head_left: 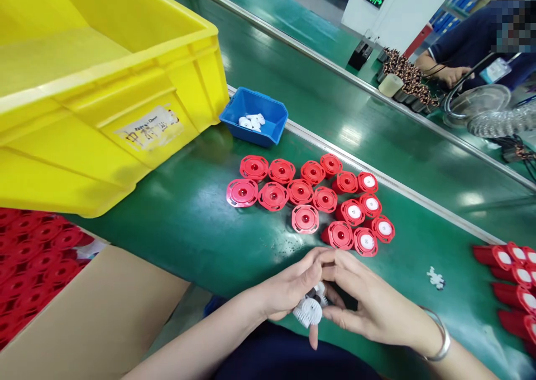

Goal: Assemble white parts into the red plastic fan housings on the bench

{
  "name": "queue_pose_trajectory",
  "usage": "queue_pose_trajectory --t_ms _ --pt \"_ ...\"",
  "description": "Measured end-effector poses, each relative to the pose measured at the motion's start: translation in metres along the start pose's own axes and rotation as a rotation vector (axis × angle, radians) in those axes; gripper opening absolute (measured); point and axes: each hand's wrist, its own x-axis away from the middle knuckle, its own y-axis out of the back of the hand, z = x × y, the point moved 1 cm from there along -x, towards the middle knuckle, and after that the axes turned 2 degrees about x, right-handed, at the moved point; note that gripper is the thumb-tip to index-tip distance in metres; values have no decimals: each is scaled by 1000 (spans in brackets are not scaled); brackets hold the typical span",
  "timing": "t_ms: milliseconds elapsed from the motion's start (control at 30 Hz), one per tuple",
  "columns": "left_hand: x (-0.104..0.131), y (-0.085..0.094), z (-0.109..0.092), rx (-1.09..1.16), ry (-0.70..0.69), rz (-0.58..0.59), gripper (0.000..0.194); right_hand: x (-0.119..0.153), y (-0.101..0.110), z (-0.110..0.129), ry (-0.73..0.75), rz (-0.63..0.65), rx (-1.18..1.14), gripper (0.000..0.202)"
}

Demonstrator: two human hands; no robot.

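Several white plastic gears point(309, 312) with dark parts among them are bunched low between my hands, near the front of the green bench. My left hand point(288, 290) is closed around them, one finger poking out below. Curled in from the other side, my right hand point(362, 296) meets the left at the fingertips, its thumb against the gears. Its other fingertips are partly hidden. Just beyond stand red round housings point(305, 219) in a cluster. Those toward the right carry white gears on top, such as one housing point(365, 241); the others show a bare centre.
A large yellow crate point(176, 89) fills the left, beside a blue bin point(255, 137) holding white gears. Small white pieces point(436, 278) lie at right, near more red housings point(502, 290). A cardboard box point(100, 307) is lower left. Across the conveyor, a co-worker's hand point(452, 75) is beside copper-wound parts point(406, 78).
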Motion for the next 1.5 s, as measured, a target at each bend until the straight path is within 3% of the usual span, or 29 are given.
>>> queue_pose_trajectory --t_ms 267,433,500,633,800,900,1000,1067,1200,1500 --pt "3 -8 -3 108 50 -33 66 5 -1 -1 -33 -38 -151 30" --pt "10 -13 -13 -20 65 -159 81 5 0 4 -31 -48 -30 26" --pt "12 -14 -16 -42 76 -144 78 4 1 6 -16 -47 26 23" --pt "13 -12 -21 -110 18 -101 63 5 4 9 -8 -91 70 19" --pt "14 -2 -26 -216 -53 -177 30 2 25 8 36 -132 -12 20" --pt "16 5 -27 -221 -22 -173 29 -4 51 -11 19 -284 44 17" --pt "16 8 -28 -238 58 -94 31 -16 80 -47 -86 -520 205 16" --pt "16 7 -29 -257 89 -53 36 -27 94 -71 -118 -586 303 19" --pt "18 6 -30 -279 55 -34 37 -48 104 -99 -107 -548 419 19" --pt "17 8 -27 -206 109 -42 26 -59 104 -107 -134 -445 467 22"
